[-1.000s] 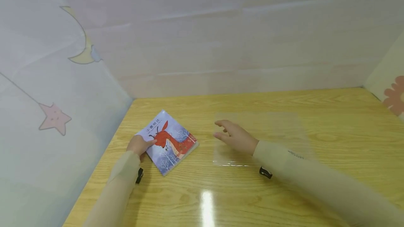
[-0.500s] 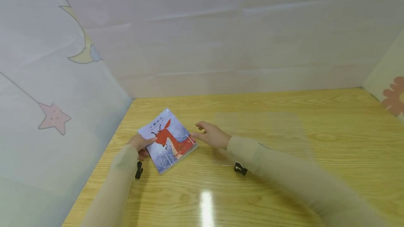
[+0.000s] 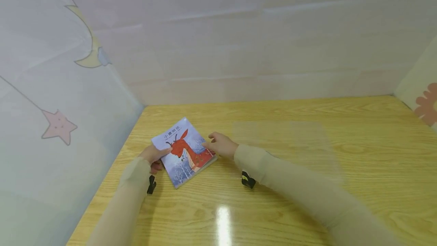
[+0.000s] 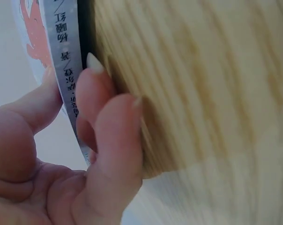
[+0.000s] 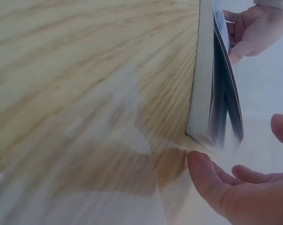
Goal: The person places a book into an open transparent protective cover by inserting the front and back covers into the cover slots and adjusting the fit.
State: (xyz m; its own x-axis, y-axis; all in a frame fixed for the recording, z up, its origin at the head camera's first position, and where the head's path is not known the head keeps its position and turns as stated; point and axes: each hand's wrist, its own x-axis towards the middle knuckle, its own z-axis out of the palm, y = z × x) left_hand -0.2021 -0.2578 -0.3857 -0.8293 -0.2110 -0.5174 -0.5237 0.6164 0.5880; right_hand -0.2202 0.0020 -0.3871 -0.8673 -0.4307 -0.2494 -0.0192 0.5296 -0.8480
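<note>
"Where's the book (image 3: 184, 156)?"

"At the desk's (image 3: 280, 215) nine o'clock side, cover up. I can't tell whether it's lifted."

"And the left hand (image 3: 152, 155)?"

"At the book's nine o'clock, its grip pinching the spine edge, thumb on the cover."

"And the right hand (image 3: 222, 145)?"

"At three o'clock, thumb and fingers parted near a corner, grip holding nothing. A clear sheet (image 3: 304, 139) lies beyond, also at three o'clock."
</note>
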